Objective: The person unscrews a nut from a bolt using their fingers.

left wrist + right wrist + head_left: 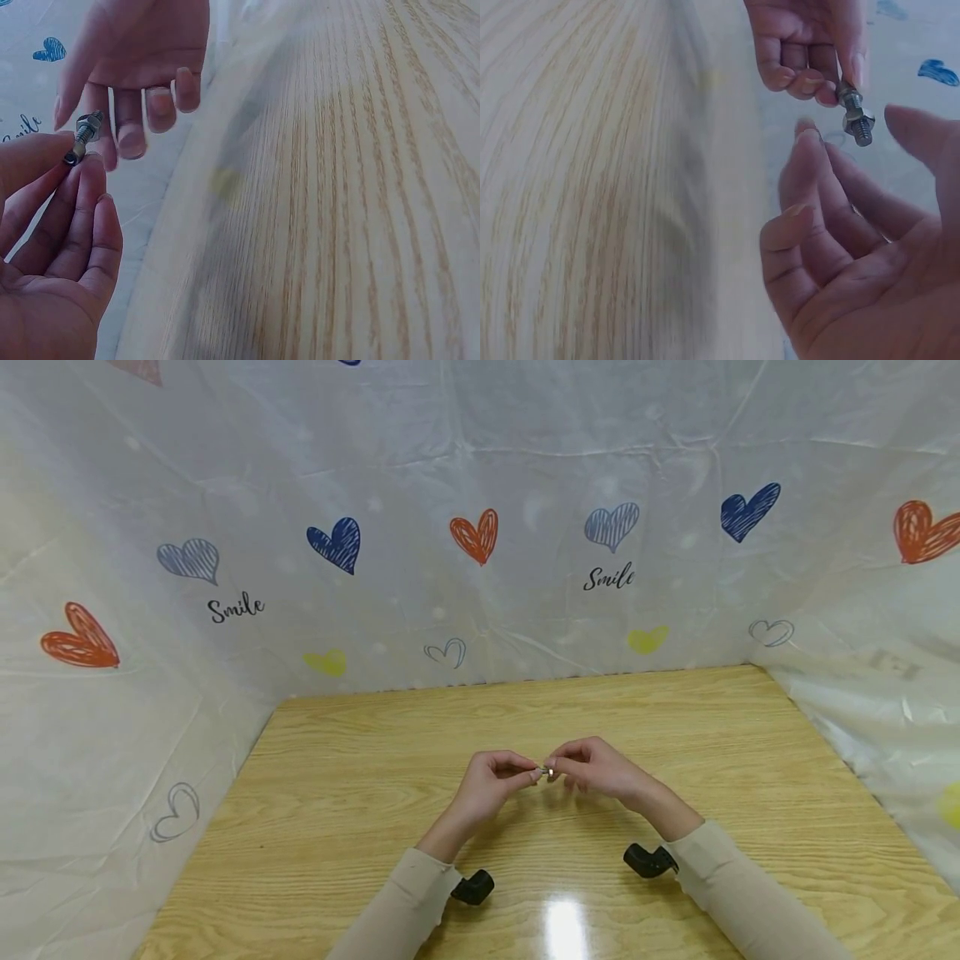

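Note:
Above the table, my left hand [486, 782] pinches a small metal bolt [82, 136] by its head end, between thumb and fingertips. A hex nut [859, 121] sits partway along the bolt's thread, with the threaded tip showing past it. My right hand [596, 767] is close by on the other side of the bolt. In the right wrist view, the right thumb [916, 129] stands apart from the nut, and the fingers are loosely bent below the threaded end. Part of the bolt's head is hidden by the left fingertips.
Both hands are over a light wood-grain table [360, 793]. A pale sheet [525, 593] printed with hearts and "Smile" hangs behind the table and at its sides. Black wrist devices [474, 887] stick out from both beige sleeves [408, 902].

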